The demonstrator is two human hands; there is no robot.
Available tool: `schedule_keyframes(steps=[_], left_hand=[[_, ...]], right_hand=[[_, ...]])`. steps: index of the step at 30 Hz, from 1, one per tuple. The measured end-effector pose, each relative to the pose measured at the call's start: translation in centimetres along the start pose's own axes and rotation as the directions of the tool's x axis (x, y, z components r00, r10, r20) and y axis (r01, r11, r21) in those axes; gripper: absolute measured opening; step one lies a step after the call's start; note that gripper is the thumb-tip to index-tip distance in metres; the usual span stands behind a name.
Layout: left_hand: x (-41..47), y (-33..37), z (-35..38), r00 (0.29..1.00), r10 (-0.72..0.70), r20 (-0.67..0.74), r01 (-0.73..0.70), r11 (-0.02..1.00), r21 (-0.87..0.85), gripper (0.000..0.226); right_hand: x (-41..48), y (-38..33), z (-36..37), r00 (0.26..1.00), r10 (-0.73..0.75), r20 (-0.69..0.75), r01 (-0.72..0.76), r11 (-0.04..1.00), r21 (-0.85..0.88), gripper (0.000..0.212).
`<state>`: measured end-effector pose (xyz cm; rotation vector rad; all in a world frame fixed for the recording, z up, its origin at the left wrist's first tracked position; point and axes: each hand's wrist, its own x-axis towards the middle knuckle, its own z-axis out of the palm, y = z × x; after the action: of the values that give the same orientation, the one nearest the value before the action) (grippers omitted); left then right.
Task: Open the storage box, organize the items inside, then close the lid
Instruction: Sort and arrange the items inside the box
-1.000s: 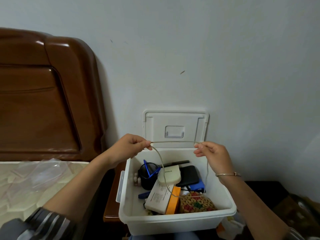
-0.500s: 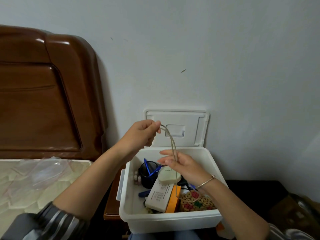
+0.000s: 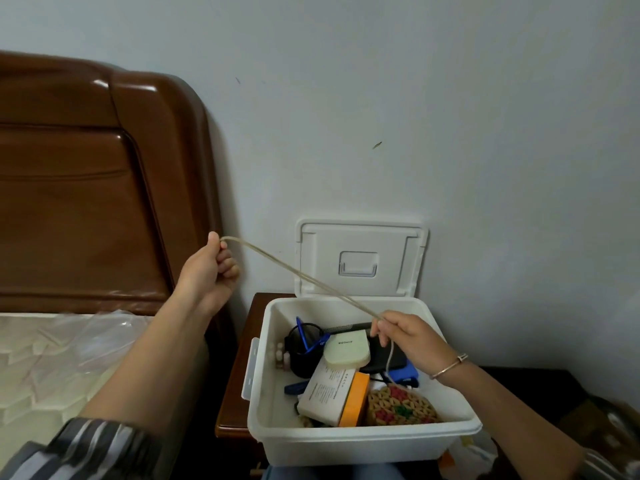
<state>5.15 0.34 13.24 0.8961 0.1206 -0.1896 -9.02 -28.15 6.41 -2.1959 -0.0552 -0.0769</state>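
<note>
A white storage box (image 3: 360, 441) stands open in front of me, its lid (image 3: 360, 261) leaning back against the wall. Inside lie a black cup, a cream pad (image 3: 346, 349), a white and orange carton (image 3: 332, 396), a woven coaster (image 3: 401, 408), a black device and blue items. A thin beige cord (image 3: 301, 277) runs doubled between my hands. My left hand (image 3: 209, 268) grips its folded end up at the left, beside the headboard. Above the box, my right hand (image 3: 407, 337) pinches the cord, whose tail hangs down into the box.
A brown headboard (image 3: 86, 188) and a mattress (image 3: 52, 368) with clear plastic fill the left. The box sits partly on a dark wooden nightstand (image 3: 239, 368) against the pale wall. Dark clutter lies at the lower right.
My left hand has pulled the cord's folded end up and to the left. My right hand has slid along it to the right, so the doubled cord is now stretched taut.
</note>
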Motion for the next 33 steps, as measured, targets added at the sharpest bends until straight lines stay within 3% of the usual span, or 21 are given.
schedule_keyframes(steps=[3,5,7,9,12,15,22,27,29,33], left_hand=[[-0.2,-0.6,-0.1,0.999,-0.001,0.040,0.000,1.000,0.009,0.037],[-0.5,-1.4,0.0,0.996,-0.024,0.083,0.022,0.999,0.036,0.036],[-1.0,-2.6,0.2,0.989,-0.069,0.134,0.056,0.994,0.098,0.035],[-1.5,-3.9,0.6,0.975,-0.112,0.189,0.071,0.974,0.214,0.033],[-2.6,-6.3,1.5,0.953,-0.151,0.263,0.025,0.903,0.429,0.032],[-3.7,-8.2,2.4,0.933,-0.137,0.332,-0.101,0.787,0.608,0.035],[-4.9,-10.0,2.5,0.900,-0.240,0.365,-0.150,0.615,0.775,0.042],[-5.2,-10.3,1.9,0.831,-0.344,0.438,-0.045,0.742,0.669,0.035],[-5.1,-10.3,1.7,0.800,-0.371,0.472,0.013,0.796,0.605,0.032],[-4.4,-10.2,0.3,0.794,-0.386,0.469,-0.031,0.744,0.667,0.039]], right_hand=[[0.4,0.2,-0.5,0.999,0.005,-0.036,-0.017,0.944,-0.329,0.020],[0.4,-0.5,-0.9,0.996,-0.007,-0.093,-0.028,0.926,-0.376,0.020],[0.5,-1.2,-1.2,0.987,0.008,-0.159,-0.051,0.962,-0.268,0.022],[0.5,-2.1,-1.1,0.971,0.091,-0.223,-0.081,0.995,0.053,0.019],[1.0,-3.0,0.0,0.941,0.244,-0.232,-0.082,0.835,0.545,0.020],[1.6,-3.6,1.4,0.906,0.353,-0.234,-0.046,0.631,0.774,0.017],[2.0,-3.5,1.8,0.829,0.460,-0.317,0.114,0.416,0.902,0.012],[1.8,-2.8,1.6,0.795,0.492,-0.354,0.165,0.386,0.908,0.012],[1.8,-2.4,1.3,0.787,0.520,-0.332,0.180,0.321,0.930,0.013],[1.9,-1.2,-1.2,0.764,0.612,-0.206,0.112,0.189,0.976,0.018]])
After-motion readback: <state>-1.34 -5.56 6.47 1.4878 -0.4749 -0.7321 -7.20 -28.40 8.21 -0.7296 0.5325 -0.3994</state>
